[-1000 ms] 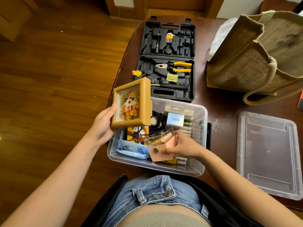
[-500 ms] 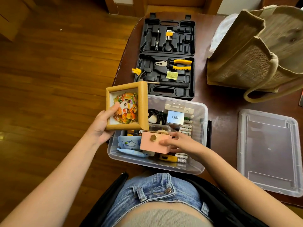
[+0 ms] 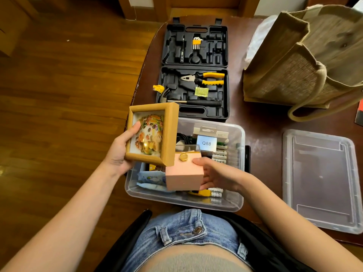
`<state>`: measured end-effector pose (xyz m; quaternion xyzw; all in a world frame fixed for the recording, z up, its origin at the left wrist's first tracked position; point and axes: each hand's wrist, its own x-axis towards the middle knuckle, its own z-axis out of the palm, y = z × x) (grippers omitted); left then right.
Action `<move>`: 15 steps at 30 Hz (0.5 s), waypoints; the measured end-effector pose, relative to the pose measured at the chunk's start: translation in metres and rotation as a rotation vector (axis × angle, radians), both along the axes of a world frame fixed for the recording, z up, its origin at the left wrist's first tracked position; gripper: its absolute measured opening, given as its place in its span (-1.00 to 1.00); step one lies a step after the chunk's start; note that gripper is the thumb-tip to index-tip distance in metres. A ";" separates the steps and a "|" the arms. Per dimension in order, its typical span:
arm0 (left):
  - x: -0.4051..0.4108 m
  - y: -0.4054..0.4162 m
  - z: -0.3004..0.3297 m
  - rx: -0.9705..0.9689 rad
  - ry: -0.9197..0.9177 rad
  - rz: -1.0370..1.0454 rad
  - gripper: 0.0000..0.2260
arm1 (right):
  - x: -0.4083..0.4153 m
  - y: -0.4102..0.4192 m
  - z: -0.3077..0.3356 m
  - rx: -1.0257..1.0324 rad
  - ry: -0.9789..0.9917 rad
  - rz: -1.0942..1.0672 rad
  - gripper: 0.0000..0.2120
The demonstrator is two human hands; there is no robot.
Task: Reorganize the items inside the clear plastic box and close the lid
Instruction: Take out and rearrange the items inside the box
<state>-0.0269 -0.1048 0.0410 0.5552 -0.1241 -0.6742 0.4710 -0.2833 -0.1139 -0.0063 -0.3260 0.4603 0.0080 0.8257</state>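
The clear plastic box (image 3: 238,163) stands open at the table's near edge, holding batteries, a white Q88 package (image 3: 206,143), black cable and blue packets. My left hand (image 3: 119,152) grips a tan wooden picture frame (image 3: 169,132) raised above the box's left end. My right hand (image 3: 214,173) holds a pink box with a clear lid and gold knob (image 3: 183,176) over the front middle of the clear box. The clear lid (image 3: 320,179) lies flat on the table to the right.
An open black tool case (image 3: 194,75) with pliers and a hammer lies just behind the clear box. A large jute bag (image 3: 306,61) stands at the back right. The table edge and wooden floor (image 3: 68,85) are to the left.
The pink box has turned upright and lifted slightly in my right hand. My left hand shifted the frame a little left and tilted it to face me.
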 end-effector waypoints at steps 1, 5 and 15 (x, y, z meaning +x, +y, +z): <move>0.000 0.000 0.000 -0.001 0.004 0.002 -0.82 | 0.000 -0.001 0.000 0.022 -0.025 0.007 -0.23; 0.002 -0.003 0.000 -0.010 0.002 0.010 -0.81 | 0.016 0.000 0.002 -0.006 -0.002 0.094 -0.39; -0.002 -0.002 -0.009 -0.002 -0.075 -0.105 -0.78 | 0.082 0.030 0.000 -0.275 0.158 0.131 -0.33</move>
